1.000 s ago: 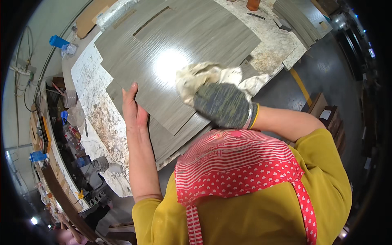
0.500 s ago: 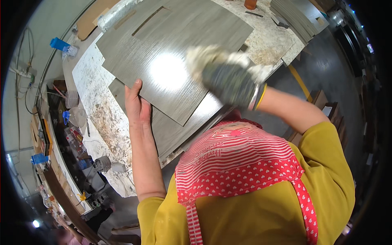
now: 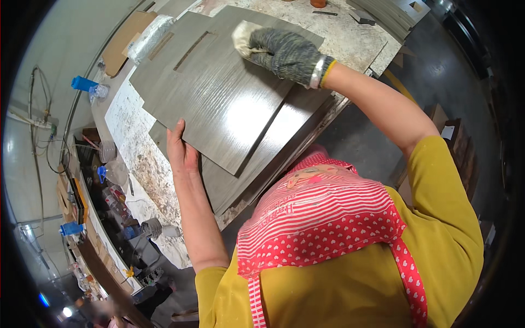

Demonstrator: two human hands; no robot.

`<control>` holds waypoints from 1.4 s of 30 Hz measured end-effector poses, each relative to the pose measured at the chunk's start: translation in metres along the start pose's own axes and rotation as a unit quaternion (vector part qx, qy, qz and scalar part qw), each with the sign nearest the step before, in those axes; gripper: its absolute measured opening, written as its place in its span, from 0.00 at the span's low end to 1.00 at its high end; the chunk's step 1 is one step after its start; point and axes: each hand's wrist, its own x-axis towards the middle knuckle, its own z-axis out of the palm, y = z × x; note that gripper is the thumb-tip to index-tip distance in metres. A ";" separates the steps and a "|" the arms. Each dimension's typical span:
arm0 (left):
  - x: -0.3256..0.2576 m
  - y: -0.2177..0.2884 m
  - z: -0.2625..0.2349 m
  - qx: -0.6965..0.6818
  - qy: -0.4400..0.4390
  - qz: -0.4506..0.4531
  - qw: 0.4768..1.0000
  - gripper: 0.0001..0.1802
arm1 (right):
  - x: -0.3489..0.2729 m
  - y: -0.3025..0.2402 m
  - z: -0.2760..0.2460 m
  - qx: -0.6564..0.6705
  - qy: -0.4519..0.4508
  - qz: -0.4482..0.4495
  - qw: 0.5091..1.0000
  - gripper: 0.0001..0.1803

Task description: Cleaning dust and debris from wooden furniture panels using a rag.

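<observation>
A grey wood-grain panel (image 3: 219, 104) with a narrow slot near its far end lies on top of other grey panels (image 3: 219, 191), turned slightly so their edges show. My bare left hand (image 3: 183, 150) grips its left edge, thumb on top; the other fingers are hidden beneath. My right hand (image 3: 287, 54), in a dark grey knitted glove, is closed on a bunched off-white cloth (image 3: 244, 38). That cloth presses against the far right part of the top panel's surface.
The worktable (image 3: 128, 123) has a stained white top. A clear plastic-wrapped roll (image 3: 150, 38) and brown cardboard (image 3: 121, 46) lie at the far left, near a blue-capped bottle (image 3: 87, 86). Stacked panels (image 3: 385, 16) stand at the far right; grey tape rolls (image 3: 151, 228) sit at lower left.
My right hand has swept the cloth away from me, toward the panel's far side. My left hand keeps its hold on the panel's edge. The whole view has shifted slightly.
</observation>
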 end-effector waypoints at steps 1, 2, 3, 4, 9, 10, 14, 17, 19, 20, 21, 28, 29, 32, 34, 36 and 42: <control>0.003 0.000 0.002 0.000 -0.002 -0.011 1.000 0.22 | -0.006 0.018 0.013 0.002 0.003 0.000 1.000 0.19; 0.008 -0.002 0.001 0.002 -0.003 -0.010 1.000 0.22 | -0.011 0.036 0.029 -0.092 0.050 -0.045 0.993 0.19; 0.008 -0.002 -0.005 0.042 0.015 -0.009 0.999 0.19 | -0.013 0.039 0.037 -0.180 0.091 -0.093 0.975 0.20; 0.007 -0.001 -0.010 0.081 0.034 -0.008 0.996 0.17 | -0.011 0.043 0.039 -0.127 0.034 -0.053 0.990 0.19; -0.036 0.050 0.005 0.654 0.130 0.099 0.738 0.14 | -0.015 0.045 0.047 -0.153 0.014 -0.051 0.987 0.21; -0.037 0.053 0.008 0.678 0.091 0.132 0.717 0.12 | -0.018 0.043 0.051 -0.151 0.055 -0.059 0.985 0.20; -0.053 0.001 0.086 0.716 -0.178 0.221 0.637 0.10 | -0.020 0.045 0.052 -0.154 0.080 -0.068 0.983 0.19; -0.071 -0.025 0.095 0.758 -0.247 0.226 0.560 0.13 | -0.020 0.051 0.058 -0.144 0.103 -0.086 0.980 0.19; -0.078 -0.026 0.094 0.782 -0.246 0.211 0.532 0.14 | -0.021 0.055 0.060 -0.127 0.110 -0.076 0.983 0.19; -0.082 -0.027 0.090 0.779 -0.247 0.215 0.534 0.15 | -0.023 0.052 0.058 -0.125 0.117 -0.078 0.982 0.18; -0.084 -0.027 0.088 0.776 -0.248 0.220 0.536 0.17 | -0.024 0.051 0.057 -0.123 0.124 -0.080 0.981 0.18; -0.090 -0.030 0.094 0.779 -0.229 0.204 0.547 0.20 | -0.021 0.051 0.054 -0.093 0.089 -0.058 0.990 0.17; -0.090 -0.029 0.094 0.780 -0.230 0.204 0.546 0.20 | -0.022 0.053 0.055 -0.094 0.100 -0.061 0.989 0.17; -0.089 -0.022 0.091 0.789 -0.278 0.181 0.517 0.20 | -0.024 0.056 0.057 -0.112 0.121 -0.076 0.983 0.18; -0.080 -0.014 0.088 0.785 -0.292 0.159 0.522 0.17 | -0.025 0.059 0.059 -0.131 0.127 -0.092 0.979 0.18; -0.050 -0.018 0.070 0.778 -0.189 0.284 0.528 0.19 | -0.021 0.068 0.062 -0.153 0.156 -0.189 0.957 0.18; -0.015 -0.034 0.055 0.836 -0.110 0.298 0.448 0.24 | -0.063 -0.021 0.064 -0.139 -0.114 -0.280 0.943 0.19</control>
